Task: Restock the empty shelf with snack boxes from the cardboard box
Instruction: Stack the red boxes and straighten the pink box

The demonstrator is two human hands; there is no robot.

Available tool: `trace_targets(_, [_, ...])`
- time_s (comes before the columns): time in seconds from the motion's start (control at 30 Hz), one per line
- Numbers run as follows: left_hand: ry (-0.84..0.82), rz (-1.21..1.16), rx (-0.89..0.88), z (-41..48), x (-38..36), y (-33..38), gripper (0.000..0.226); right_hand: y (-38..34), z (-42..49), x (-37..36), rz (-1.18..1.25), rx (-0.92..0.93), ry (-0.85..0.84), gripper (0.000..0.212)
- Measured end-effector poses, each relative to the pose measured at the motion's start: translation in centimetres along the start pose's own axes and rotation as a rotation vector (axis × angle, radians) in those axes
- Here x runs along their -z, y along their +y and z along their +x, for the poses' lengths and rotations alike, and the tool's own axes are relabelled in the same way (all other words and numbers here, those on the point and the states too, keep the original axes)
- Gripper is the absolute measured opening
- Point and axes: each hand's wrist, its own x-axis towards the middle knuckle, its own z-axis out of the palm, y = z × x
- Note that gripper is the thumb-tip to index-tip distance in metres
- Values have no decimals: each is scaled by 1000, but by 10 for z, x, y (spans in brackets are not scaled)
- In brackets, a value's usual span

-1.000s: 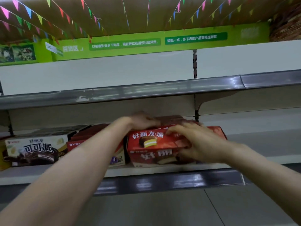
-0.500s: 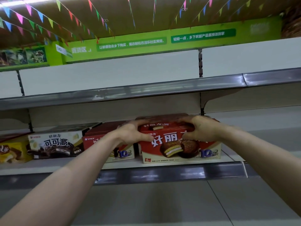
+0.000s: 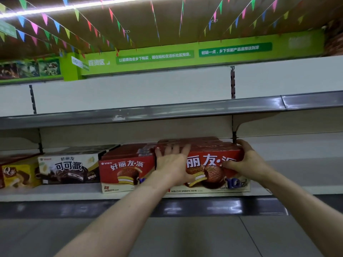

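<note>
The left hand (image 3: 171,164) lies flat over the left part of the red pie box's (image 3: 209,164) front and hides the first character of its name. The right hand (image 3: 248,164), curled round the box's right end, covers part of the last character. The print along the box's bottom strip is too small to read. The left wrist hides the lower right corner of a second red pie box (image 3: 126,169). Far left of the left hand, a yellow snack box (image 3: 18,173) is cut off by the picture's edge. High above the right hand, a pale mark on the green banner (image 3: 278,52) is blurred.

Shelf (image 3: 55,192) — in a row: yellow box (image 3: 18,173), black-and-white box (image 3: 68,168), red box (image 3: 126,170), rightmost red box (image 3: 213,164).
</note>
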Motion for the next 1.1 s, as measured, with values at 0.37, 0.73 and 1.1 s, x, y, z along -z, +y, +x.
trace_targets(0.37, [-207,3,108,17,15,17,103,3,-3,-3,-72,75,-93,92])
trace_targets(0.73, [-170,-29,78,19,9,7,101,10,38,24,445,-260,-45,67])
trace_targets(1.1, [-116,0,55,19,4,-13,109,6,87,-10,649,-337,-151,78])
